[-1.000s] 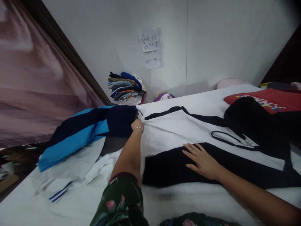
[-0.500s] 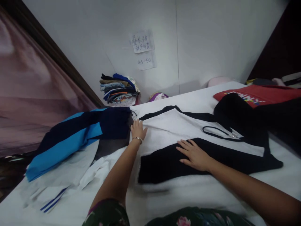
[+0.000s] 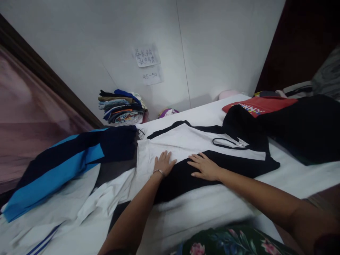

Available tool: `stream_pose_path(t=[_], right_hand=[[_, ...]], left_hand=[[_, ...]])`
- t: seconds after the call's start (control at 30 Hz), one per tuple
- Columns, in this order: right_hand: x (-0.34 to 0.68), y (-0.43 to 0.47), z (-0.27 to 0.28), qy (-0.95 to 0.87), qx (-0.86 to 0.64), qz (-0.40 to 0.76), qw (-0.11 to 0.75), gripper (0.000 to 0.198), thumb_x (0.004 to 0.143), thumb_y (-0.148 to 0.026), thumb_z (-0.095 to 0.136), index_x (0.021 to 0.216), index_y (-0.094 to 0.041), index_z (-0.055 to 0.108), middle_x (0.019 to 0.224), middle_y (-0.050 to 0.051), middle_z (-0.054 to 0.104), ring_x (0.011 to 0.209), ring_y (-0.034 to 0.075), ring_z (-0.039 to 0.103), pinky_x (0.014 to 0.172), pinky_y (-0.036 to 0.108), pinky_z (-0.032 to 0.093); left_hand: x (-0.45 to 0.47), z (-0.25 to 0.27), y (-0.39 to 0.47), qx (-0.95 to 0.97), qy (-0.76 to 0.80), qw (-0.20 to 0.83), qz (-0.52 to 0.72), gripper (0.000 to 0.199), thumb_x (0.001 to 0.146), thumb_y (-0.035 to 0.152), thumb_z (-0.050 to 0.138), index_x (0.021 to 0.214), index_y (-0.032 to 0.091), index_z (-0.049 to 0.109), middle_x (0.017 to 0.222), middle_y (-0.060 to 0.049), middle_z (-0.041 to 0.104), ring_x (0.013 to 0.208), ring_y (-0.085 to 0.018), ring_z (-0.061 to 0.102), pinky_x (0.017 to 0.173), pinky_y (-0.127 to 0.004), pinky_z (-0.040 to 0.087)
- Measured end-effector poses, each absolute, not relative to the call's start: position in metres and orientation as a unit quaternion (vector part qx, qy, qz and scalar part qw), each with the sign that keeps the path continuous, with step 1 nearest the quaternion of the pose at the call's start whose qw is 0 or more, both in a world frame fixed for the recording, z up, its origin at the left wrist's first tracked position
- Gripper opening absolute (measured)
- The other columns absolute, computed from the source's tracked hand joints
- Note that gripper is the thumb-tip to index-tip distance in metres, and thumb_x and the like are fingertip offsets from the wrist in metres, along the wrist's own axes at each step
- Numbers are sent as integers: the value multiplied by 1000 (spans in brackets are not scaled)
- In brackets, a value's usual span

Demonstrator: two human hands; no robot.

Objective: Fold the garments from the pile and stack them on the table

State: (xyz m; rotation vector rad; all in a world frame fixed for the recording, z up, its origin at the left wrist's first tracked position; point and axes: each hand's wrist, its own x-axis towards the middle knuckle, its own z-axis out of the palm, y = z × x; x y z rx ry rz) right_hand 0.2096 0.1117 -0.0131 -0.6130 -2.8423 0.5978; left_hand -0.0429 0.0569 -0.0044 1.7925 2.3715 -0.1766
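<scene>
A black and white hooded jacket [image 3: 175,140] lies spread on the white-covered surface, its black hood [image 3: 237,124] toward the right and a dark drawcord [image 3: 224,142] looped near the neck. My left hand [image 3: 164,163] rests flat where the white body meets the black sleeve, fingers spread. Beside it, my right hand [image 3: 204,166] presses flat on the black cloth, fingers also apart. Neither hand grips anything. A piece of black cloth shows left of my left forearm; that forearm hides part of it.
Blue and navy clothing [image 3: 79,152] and white garments [image 3: 106,194] lie at the left. A stack of folded clothes [image 3: 122,108] stands by the wall. Red clothing [image 3: 260,106] and black clothing [image 3: 305,131] lie at the right. Paper notes [image 3: 147,56] hang on the wall.
My left hand has come from the jacket's left edge toward me and closer to my right hand. Black cloth now shows left of my left forearm. The view has turned right.
</scene>
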Motion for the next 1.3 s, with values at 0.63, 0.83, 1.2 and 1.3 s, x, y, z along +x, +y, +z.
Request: stream_pose_path(t=[0.63,0.83,1.2,1.3], right_hand=[[237,304,-10,-737,-568,240,278,29,82,-13,50,100,-16,73,102,9,72,97,21,65,90,29,46],[234,312,-26,-763,-557,214,248,29,81,-11,51,100,-16,73,108,10,70,105,22,62,95,31,44],[232,322,-21,-779,-555,231,177,13,72,-12,61,77,-17,72,91,10,70,97,23,62,84,27,45],[230,322,-17,-755,-572,255,193,7,70,-12,65,68,-17,68,83,10,69,93,23,63,82,30,46]], left_hand=[[-41,-5,58,597,798,61,-52,62,94,53,27,148,24,31,159,-7,20,146,-24,17,115,-52,17],[-42,-7,58,598,798,55,-54,62,94,53,28,148,23,31,159,-6,20,146,-24,17,115,-52,18],[-42,-6,58,598,798,52,-56,59,94,50,30,147,25,32,158,-7,22,145,-25,18,114,-53,18],[-41,-5,58,598,798,55,-51,58,94,50,31,147,25,33,158,-6,21,145,-25,19,114,-53,18]])
